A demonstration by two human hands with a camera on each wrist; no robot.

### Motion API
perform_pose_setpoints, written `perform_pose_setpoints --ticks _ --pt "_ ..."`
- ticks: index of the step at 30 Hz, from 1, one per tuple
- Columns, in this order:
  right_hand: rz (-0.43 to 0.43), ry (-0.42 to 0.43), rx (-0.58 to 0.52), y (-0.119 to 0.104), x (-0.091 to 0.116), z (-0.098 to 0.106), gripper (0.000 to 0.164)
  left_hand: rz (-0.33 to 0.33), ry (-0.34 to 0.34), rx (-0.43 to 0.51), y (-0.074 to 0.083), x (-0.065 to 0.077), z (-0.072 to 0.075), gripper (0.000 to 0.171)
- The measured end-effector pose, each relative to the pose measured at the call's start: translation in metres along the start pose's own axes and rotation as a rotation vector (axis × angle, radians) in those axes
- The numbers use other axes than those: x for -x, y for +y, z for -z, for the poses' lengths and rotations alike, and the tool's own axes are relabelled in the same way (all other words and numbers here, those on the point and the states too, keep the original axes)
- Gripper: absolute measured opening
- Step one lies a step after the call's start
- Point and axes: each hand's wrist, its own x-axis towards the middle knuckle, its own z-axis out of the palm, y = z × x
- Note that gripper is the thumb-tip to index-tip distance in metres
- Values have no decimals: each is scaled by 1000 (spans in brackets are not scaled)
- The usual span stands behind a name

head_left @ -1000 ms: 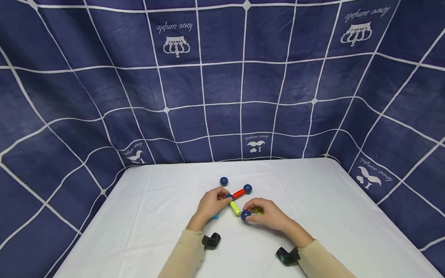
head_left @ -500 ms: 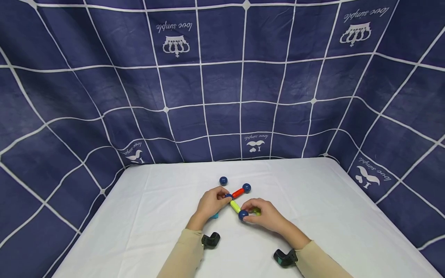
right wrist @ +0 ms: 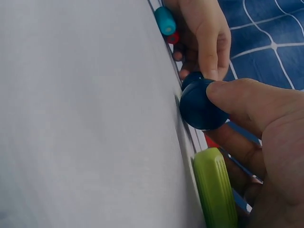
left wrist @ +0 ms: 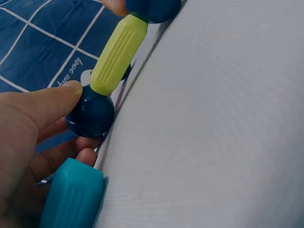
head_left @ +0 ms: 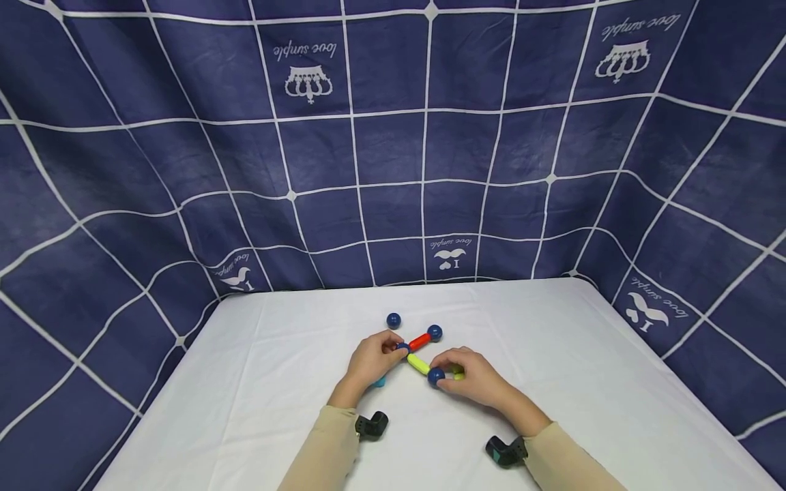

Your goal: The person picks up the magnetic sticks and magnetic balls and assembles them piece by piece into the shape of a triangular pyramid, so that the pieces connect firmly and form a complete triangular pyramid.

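Observation:
My left hand (head_left: 371, 358) pinches a blue ball (left wrist: 90, 111) between thumb and fingers. From this ball a red rod (head_left: 420, 342) runs to a second blue ball (head_left: 434, 333), and a yellow-green rod (left wrist: 118, 54) slants toward my right hand (head_left: 473, 376). Thumb and fingertips of the right hand grip another blue ball (right wrist: 202, 104) at the far end of that yellow-green rod. Beside the right hand's lower fingers lies another yellow-green rod (right wrist: 216, 190), partly hidden in the head view. A teal rod (left wrist: 73, 194) lies by the left hand's lower fingers.
A loose blue ball (head_left: 394, 320) sits beyond the left hand on the white tablecloth (head_left: 295, 354). Dark blue curtains (head_left: 393, 150) with white grid lines stand behind and beside the table. In the right wrist view, a red rod end (right wrist: 173, 38) shows near the teal rod.
The right hand brings its ball left against the yellow-green rod's end, closing the earlier gap, then shifts slightly right with the ball still at that end. The left hand stays nearly still.

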Motion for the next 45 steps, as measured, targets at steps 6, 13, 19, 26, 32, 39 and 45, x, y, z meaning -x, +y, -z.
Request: perform_pose_setpoints --ticks 6,13,19,26,32,39,45 --pt "-17 17 -11 8 0 3 27 20 -5 0 1 -1 0 20" --pt "-35 45 -16 12 0 4 27 9 -3 1 1 0 0 20" --pt "-65 39 -24 12 0 5 28 10 -4 -3 2 0 0 20" --pt "-62 41 17 13 -2 21 25 18 -1 -6 1 -1 -2 19" --pt "-85 47 101 27 -1 41 13 5 2 -6 0 -1 -1 20" --pt "-92 -48 68 39 3 50 10 19 2 -6 -2 -1 -2 20" --pt "-64 -40 73 40 4 50 9 17 6 -5 -1 -1 -2 19"
